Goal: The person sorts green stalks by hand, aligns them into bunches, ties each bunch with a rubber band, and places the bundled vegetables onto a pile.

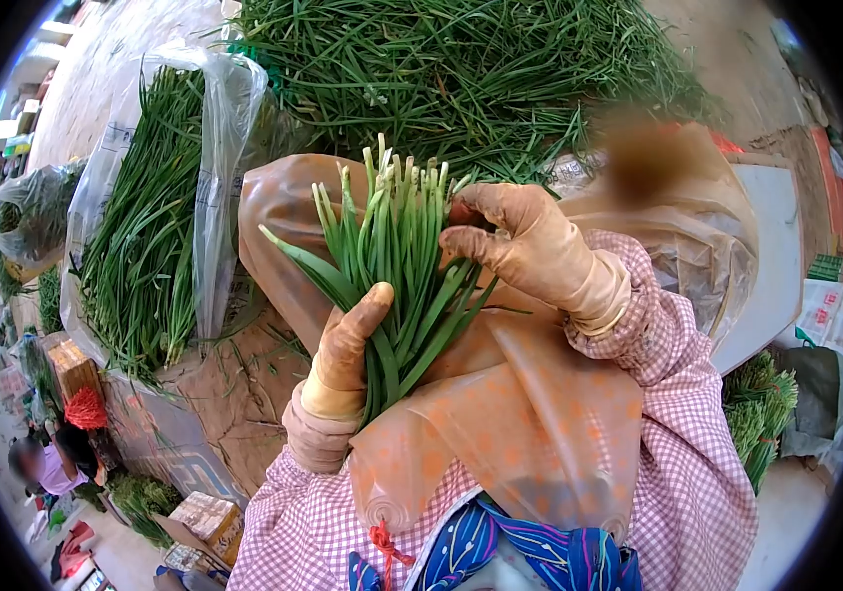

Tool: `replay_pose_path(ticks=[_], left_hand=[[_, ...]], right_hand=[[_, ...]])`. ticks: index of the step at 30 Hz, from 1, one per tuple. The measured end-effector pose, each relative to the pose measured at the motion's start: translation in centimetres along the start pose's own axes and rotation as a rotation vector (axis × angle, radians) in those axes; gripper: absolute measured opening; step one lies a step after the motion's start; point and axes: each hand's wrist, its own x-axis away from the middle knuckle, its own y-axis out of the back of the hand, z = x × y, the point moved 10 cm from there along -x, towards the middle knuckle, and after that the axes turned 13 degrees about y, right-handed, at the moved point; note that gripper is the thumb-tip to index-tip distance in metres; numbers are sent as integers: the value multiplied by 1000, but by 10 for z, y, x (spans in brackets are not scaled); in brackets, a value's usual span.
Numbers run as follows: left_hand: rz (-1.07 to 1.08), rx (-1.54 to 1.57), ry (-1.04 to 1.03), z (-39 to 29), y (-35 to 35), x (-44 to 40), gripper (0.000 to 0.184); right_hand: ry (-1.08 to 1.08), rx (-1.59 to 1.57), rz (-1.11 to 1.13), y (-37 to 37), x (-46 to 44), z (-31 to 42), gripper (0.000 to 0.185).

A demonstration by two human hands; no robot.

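Note:
A bunch of garlic chives [397, 266] stands upright before my chest, pale cut ends at the top and green leaves below. My left hand [345, 350], in a stained, pale glove, is wrapped around its lower part, thumb across the front; the other fingers are hidden behind the leaves. At the bunch's upper right edge, my right hand [535, 236], in a similar glove, has its thumb and forefinger bent in on the stems. A few leaves stick out below its thumb. An orange-dotted plastic apron [510, 404] covers my lap under both hands.
A large heap of loose chives [441, 69] lies ahead. To the left stands a clear plastic bag [229, 197] packed with chives [141, 227]. Tied bundles [758, 419] lie at right, beside a white board [771, 227]. Another person [52, 463] is at far left.

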Motion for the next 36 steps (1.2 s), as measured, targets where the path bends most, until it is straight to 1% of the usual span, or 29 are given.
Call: replay_pose_path(ticks=[1,2,4,5,7,8,10,11,13,14,15,16,17,18,19,20,22,24,25,26,28,29,30,31,32,33,34,35,36], left_hand=[[-53,0,-20,-2,4,1,56],[-52,-1,-18,-3,5,1,56],[36,46,19,-1,3,2,55],[36,46,19,-1,2,2,55],[27,109,58,2,1,1,50],[28,109,61,3,-1,0,50],[-32,15,-59,-8,-1,1,47],[-30,14,-58,-8,0,0,47],[-141,-99,-65,-8,11,1,44],[-138,-101,-63,-7,9,2,44],[-88,-79,-76,-8,2,2,44],[-38,-57,-87,-9,-3,4,44],[-36,-58,-85,-7,-1,4,44],[-71,-71,-76,-5,6,3,46],[-108,-82,-69,-3,12,3,48],[-106,-82,-71,-4,15,4,48],[-23,50,-14,-1,14,3,47],[-7,95,19,3,17,1,47],[7,138,52,6,17,-1,46],[6,138,53,6,17,-2,46],[-37,107,52,5,18,-2,46],[-94,82,59,5,21,0,46],[-103,82,58,5,26,0,46],[-71,35,64,7,28,-2,53],[-34,-14,73,8,26,-4,61],[-25,-21,79,8,18,-3,61],[-41,-1,28,3,7,0,60],[-59,23,-22,-1,2,3,59],[-53,20,-17,0,2,4,59]], right_hand=[[34,-41,-18,0,-1,-1,21],[33,-41,-20,1,-1,0,21],[89,142,-6,4,-3,9,18],[88,141,-6,2,-3,11,18],[284,697,-2,-1,-5,37,15],[281,698,-4,-3,-5,35,15],[402,887,-107,-3,-1,45,12],[442,915,-138,-2,0,50,7],[429,920,-152,5,-3,49,7],[416,925,-165,11,-5,47,6],[436,957,-275,27,-4,43,13],[495,918,-387,49,-5,42,9],[328,797,-499,84,-5,29,9],[228,816,-671,116,2,46,12],[176,683,-800,159,4,27,14],[213,756,-839,186,9,34,18],[50,633,-843,212,16,14,22],[291,389,-709,172,16,31,24],[310,322,-580,150,13,28,26],[309,321,-580,139,21,26,26],[179,3,-434,101,29,3,27],[177,-7,-427,88,36,16,27],[92,-94,-347,68,40,29,26],[9,-176,-271,51,40,33,25],[10,-176,-278,45,38,33,25],[28,-115,-75,20,32,35,23],[44,-50,127,-5,31,35,22],[-10,-119,157,-19,30,26,23],[-64,-192,189,-32,32,18,25]])
